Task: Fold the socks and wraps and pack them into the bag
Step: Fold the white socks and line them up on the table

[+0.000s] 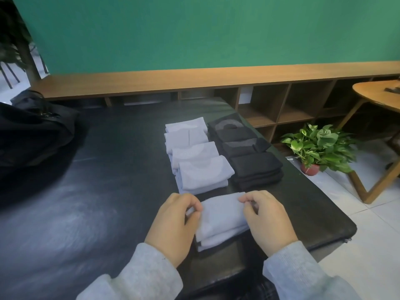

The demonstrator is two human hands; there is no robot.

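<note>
A dark tabletop (108, 202) fills most of the view, with a black bag (36, 131) slumped at its far left edge. Toward the right side lie two rows of folded pieces: four pale blue folded socks (194, 154) in a line running away from the viewer, and just beside them, on the right, about four black folded socks (244, 148), the nearest stacked in layers. In front of both rows, close to the near right corner of the tabletop, lies one more pale blue folded sock (223, 217). The left hand (175, 226) pinches its left end with curled fingers, and the right hand (266, 217) pinches its right end the same way. Grey sleeves (147, 276) cover both forearms. The middle and left of the tabletop lie open between the hands and the bag. Beyond the right edge, on a white tiled floor, stand a potted green plant (320, 146) and a round wooden table (376, 94). A low wooden shelf (281, 105) runs along a green wall.
</note>
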